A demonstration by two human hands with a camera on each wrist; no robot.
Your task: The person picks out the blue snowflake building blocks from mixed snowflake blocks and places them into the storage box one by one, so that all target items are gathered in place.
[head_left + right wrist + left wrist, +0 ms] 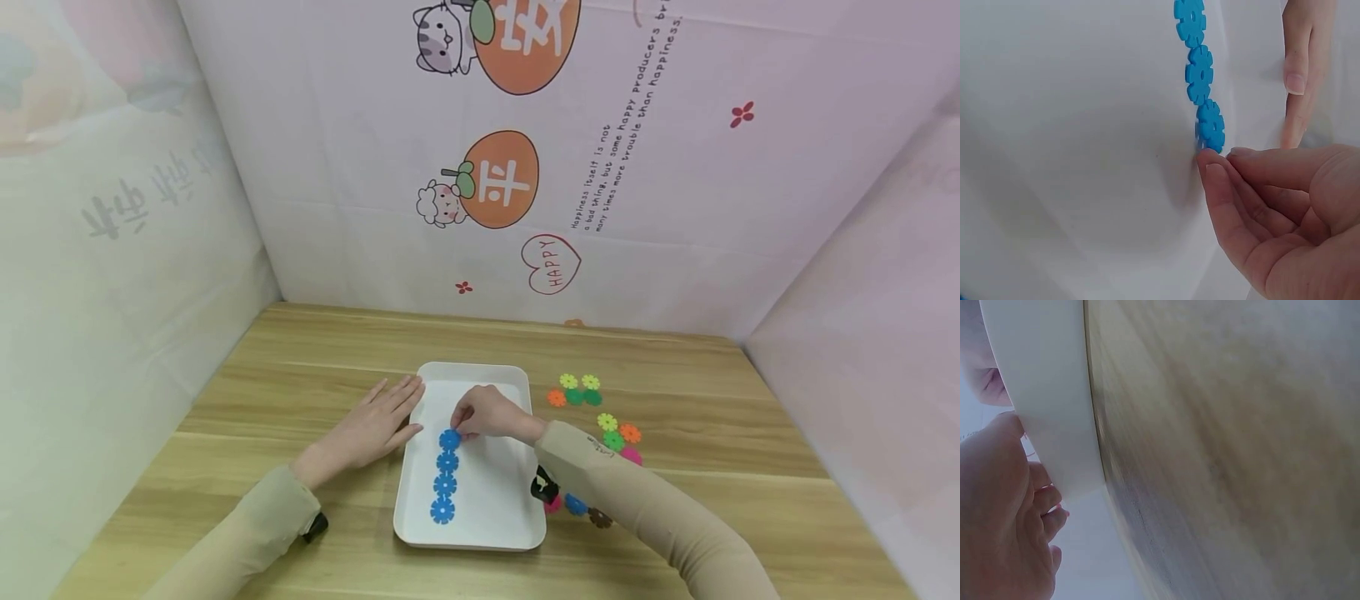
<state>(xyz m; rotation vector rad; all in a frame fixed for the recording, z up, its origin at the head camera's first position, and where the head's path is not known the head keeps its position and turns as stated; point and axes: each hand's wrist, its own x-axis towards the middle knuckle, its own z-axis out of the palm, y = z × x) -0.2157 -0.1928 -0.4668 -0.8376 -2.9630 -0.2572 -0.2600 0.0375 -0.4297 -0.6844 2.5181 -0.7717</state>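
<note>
A white tray [495, 500] lies on the wooden table [300, 392]. A straight row of blue snowflake discs [445, 485] runs down the tray. My right hand [462, 431] pinches the edge of the far end disc [450, 440] with thumb and forefinger. In the right wrist view those fingertips [1213, 164] meet at the end disc [1210, 125] on the tray [1085, 125]. My left hand [393, 410] lies flat on the table with straight fingers against the tray's left rim. In the left wrist view the left hand [1004, 519] touches the rim [1047, 394].
Loose discs lie right of the tray: a yellow, green and orange group [574, 390], another cluster [617, 436], a pink one [632, 456], a blue one [576, 504] and a brown one [600, 518]. Printed sheets wall off the table at the back and both sides.
</note>
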